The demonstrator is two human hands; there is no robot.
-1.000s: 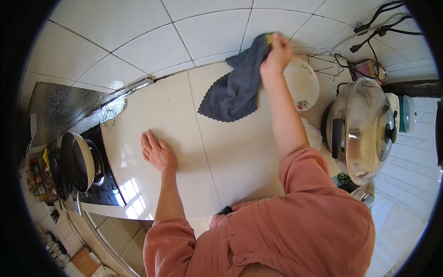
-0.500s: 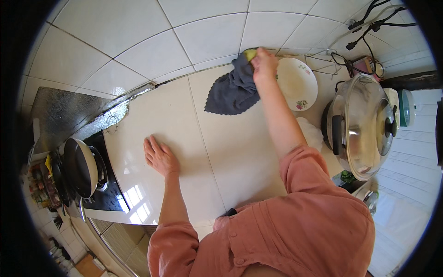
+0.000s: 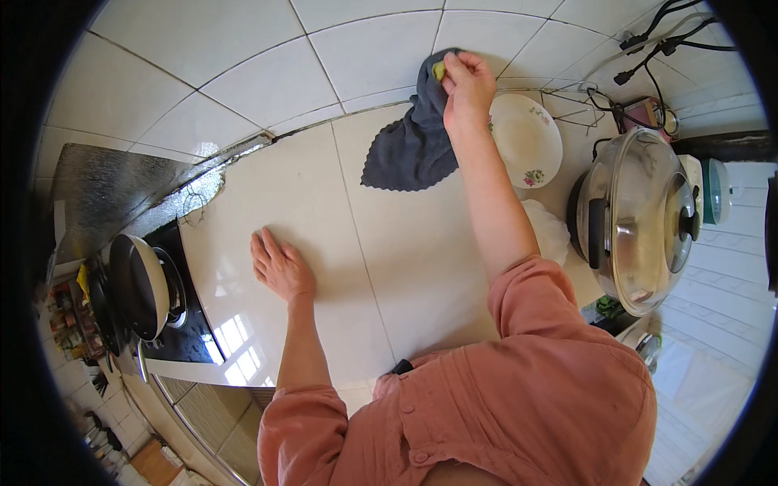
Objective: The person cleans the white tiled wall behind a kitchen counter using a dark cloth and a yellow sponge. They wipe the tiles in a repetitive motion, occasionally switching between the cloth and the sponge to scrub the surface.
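Observation:
My right hand (image 3: 470,87) is closed on a dark grey cleaning cloth (image 3: 411,154) with a scalloped edge, holding it up against the tiled wall behind the counter. A small yellow-green piece (image 3: 439,70) shows beside my fingertips at the cloth's top; I cannot make out what it is. The cloth's lower corner spreads over the pale tiled counter (image 3: 324,194). My left hand (image 3: 281,266) lies flat on the counter with its fingers outstretched, holding nothing. Just right of my right wrist is a white plate (image 3: 527,142) with a flower pattern.
A large pot with a clear domed lid (image 3: 640,223) stands at the right, beside a crumpled white bag (image 3: 547,231). Black cables (image 3: 640,61) hang on the wall at the far right. On the left, a frying pan (image 3: 139,287) sits on a black stove (image 3: 186,332).
My right hand has moved up and away, from the counter's back edge onto the wall tiles, drawing the cloth's top with it. My left hand stays flat in place.

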